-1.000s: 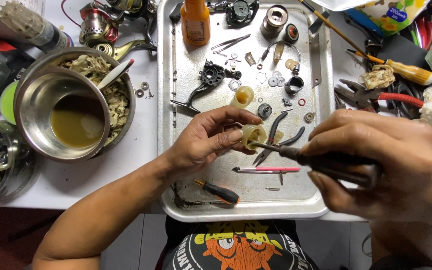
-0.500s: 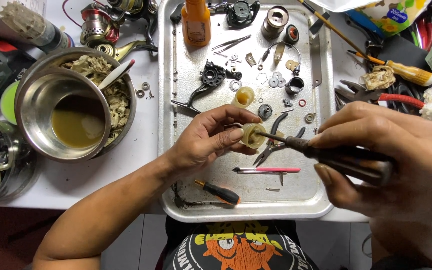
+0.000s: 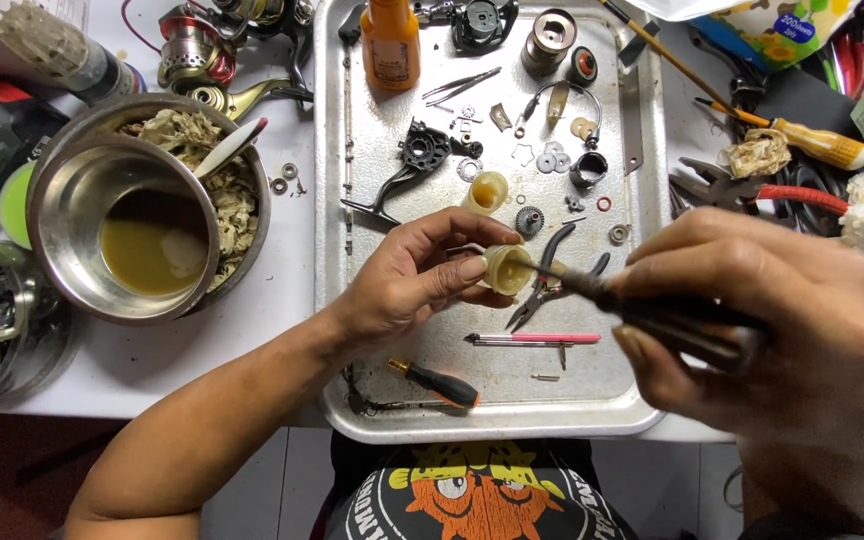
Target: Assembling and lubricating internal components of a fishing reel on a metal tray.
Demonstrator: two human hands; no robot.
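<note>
Pinching small cream cup (image 3: 505, 268) in left hand (image 3: 414, 280); right hand (image 3: 752, 335) grips dark-handled tool (image 3: 652, 312) (tip inside cup), above metal tray (image 3: 592, 415).

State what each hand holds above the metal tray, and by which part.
The left hand pinches a small cream plastic cup by its side wall. The right hand grips a dark slim tool by its handle, tip at the cup.

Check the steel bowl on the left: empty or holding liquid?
Holding liquid: murky olive-yellow fluid pools in the steel bowl, covering its bottom.
</note>
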